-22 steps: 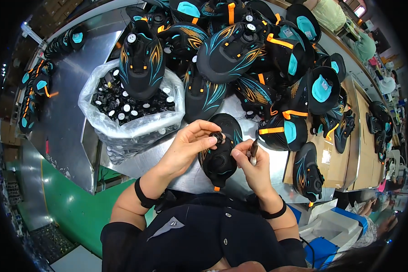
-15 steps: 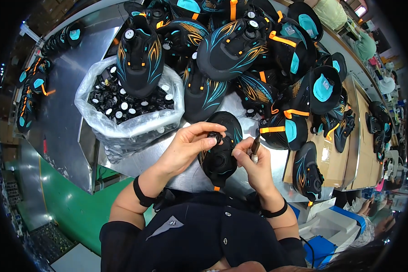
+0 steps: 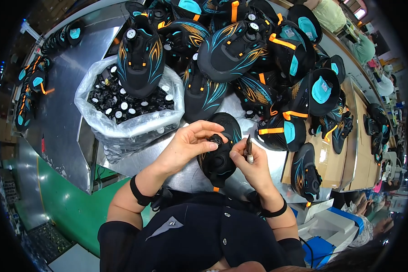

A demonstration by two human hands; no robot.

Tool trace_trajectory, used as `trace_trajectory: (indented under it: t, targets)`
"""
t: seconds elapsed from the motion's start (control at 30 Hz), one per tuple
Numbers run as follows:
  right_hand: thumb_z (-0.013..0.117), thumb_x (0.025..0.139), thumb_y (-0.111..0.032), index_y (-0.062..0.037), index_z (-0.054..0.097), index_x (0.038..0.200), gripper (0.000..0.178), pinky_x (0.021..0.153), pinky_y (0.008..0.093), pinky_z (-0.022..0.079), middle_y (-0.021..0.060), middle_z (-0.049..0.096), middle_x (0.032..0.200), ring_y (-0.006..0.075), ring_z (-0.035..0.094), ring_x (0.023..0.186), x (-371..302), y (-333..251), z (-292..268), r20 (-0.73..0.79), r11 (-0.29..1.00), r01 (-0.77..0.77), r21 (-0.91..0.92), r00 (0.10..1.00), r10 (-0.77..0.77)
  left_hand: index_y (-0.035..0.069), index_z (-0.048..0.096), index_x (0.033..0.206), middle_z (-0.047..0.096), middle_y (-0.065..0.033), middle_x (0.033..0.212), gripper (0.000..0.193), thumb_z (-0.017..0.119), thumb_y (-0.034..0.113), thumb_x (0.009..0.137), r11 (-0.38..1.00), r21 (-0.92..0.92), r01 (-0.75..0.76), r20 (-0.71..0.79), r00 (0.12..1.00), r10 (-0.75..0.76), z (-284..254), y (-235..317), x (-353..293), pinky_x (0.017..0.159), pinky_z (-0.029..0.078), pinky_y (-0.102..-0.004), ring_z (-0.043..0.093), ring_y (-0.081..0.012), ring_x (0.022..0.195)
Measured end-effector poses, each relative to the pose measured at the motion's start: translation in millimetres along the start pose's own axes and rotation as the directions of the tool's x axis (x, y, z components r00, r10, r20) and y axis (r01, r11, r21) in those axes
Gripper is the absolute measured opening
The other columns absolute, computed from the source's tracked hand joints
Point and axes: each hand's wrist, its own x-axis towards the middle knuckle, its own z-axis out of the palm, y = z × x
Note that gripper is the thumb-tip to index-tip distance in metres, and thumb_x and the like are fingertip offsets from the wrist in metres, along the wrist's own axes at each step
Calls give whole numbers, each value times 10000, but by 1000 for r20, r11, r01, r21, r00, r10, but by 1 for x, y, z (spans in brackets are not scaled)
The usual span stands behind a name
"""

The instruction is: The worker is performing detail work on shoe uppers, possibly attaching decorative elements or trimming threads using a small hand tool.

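Pinching black part point(image 3: 216, 139), left hand point(image 3: 186, 143) hung over shoe point(image 3: 220, 170) on table point(image 3: 276, 165); right hand point(image 3: 253, 165) grasped tool point(image 3: 249, 147) (tip pointing away). Steady fingertip hold, tip clear of shoe, seemed best.

Two bare hands: one left point(image 3: 186, 146), one right point(image 3: 255, 167). Two black wristbands point(image 3: 139, 194), one per forearm. At frame centre, one black shoe upper point(image 3: 218, 165), one dial point(image 3: 216, 138), one pointed hand tool point(image 3: 249, 150). Left of centre, one clear plastic bag point(image 3: 119, 141) with at least eight white-topped dials point(image 3: 124, 106). Upper middle, at least eight shoe uppers point(image 3: 231, 52) (overlap hides the exact number).
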Motion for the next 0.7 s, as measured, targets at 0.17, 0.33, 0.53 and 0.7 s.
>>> trace_trajectory:
  t: [0.17, 0.33, 0.53, 0.7]
  targets:
    - [631, 803, -5, -14, 560, 753, 87, 505, 220, 355, -10, 516, 616, 44, 439, 553, 0, -3, 4, -50, 963, 93, -253, 993, -109, 12, 536, 1188, 647, -107, 1074, 352, 608, -26, 845, 997, 80, 18, -26, 1000, -16, -1, 5, -2, 888, 471, -260, 603, -125, 981]
    - [633, 795, -3, -8, 563, 758, 80, 509, 231, 367, 10, 524, 616, 57, 452, 551, -2, -6, 6, -42, 953, 134, -271, 988, -151, 25, 542, 1192, 654, -109, 1056, 356, 611, -7, 845, 998, 56, 23, -22, 1000, -22, -5, 1, -1, 889, 445, -268, 600, -127, 984]
    - [632, 796, -8, -9, 568, 765, 71, 506, 236, 370, 17, 534, 621, 63, 455, 550, -3, -9, 6, -26, 955, 137, -264, 988, -149, 18, 540, 1192, 653, -117, 1060, 355, 620, 5, 846, 999, -32, 38, -14, 999, -38, -10, -3, -2, 916, 446, -287, 603, -141, 994]
    - [629, 792, -10, -9, 565, 764, 70, 503, 241, 371, 23, 532, 621, 68, 455, 546, -2, -9, 7, -19, 942, 145, -303, 987, -158, 17, 539, 1195, 654, -120, 1057, 359, 621, 5, 846, 999, 23, 30, -4, 1000, -30, -9, 0, -3, 917, 449, -291, 604, -141, 990]
